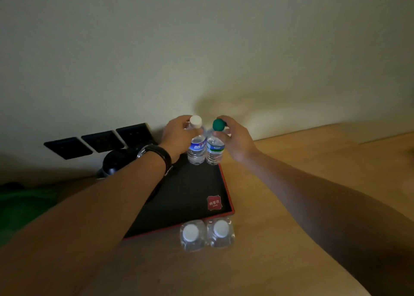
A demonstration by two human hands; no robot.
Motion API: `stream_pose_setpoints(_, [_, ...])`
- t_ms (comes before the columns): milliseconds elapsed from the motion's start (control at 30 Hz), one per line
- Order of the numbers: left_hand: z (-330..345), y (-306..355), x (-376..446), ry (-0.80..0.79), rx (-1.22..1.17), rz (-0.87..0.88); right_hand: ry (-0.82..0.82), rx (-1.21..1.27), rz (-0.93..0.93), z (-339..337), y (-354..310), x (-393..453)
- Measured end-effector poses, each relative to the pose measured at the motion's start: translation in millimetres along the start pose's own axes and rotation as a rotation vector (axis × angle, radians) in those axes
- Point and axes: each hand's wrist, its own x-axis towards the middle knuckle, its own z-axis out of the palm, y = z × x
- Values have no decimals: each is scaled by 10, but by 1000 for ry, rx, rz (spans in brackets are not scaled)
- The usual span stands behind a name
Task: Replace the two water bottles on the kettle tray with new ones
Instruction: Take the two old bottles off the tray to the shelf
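Note:
Two water bottles stand upright side by side at the far right corner of the black, red-rimmed kettle tray [226, 183]. My left hand [177, 136] grips the neck of the white-capped bottle with a blue label [197, 149]. My right hand [235, 139] grips the neck of the green-capped bottle [215, 150]. Two more clear bottles with white caps, one on the left [192, 235] and one on the right [220, 232], stand on the wooden desk just in front of the tray's near edge.
A dark kettle [116, 161] sits at the tray's far left, partly hidden by my left forearm. Black wall sockets [100, 141] line the wall behind it. The wooden desk [302, 161] extends to the right. Something green [20, 206] lies at the left edge.

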Motion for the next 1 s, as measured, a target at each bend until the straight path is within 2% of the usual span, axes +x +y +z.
stream_pose_setpoints(167, [427,506,-98,-162,20,133,166,47,-14,-666,87,-280])
stream_pose_setpoints(367, [1552,863,-354,-373,64,215,346,13,144,-1643,528,-911])
stream_pose_setpoints(567, [2725,903,-686,-563,77,209,476,-83,317,-2368,1079,-1659])
stream_pose_setpoints(733, [3325,869,-921,-645,90,188,532,-57,399,-2671,1373,-2053])
stream_pose_setpoints(1000, [3637,881,-1114,-666,138,204,609,-22,481,-2779,1537,-2285])
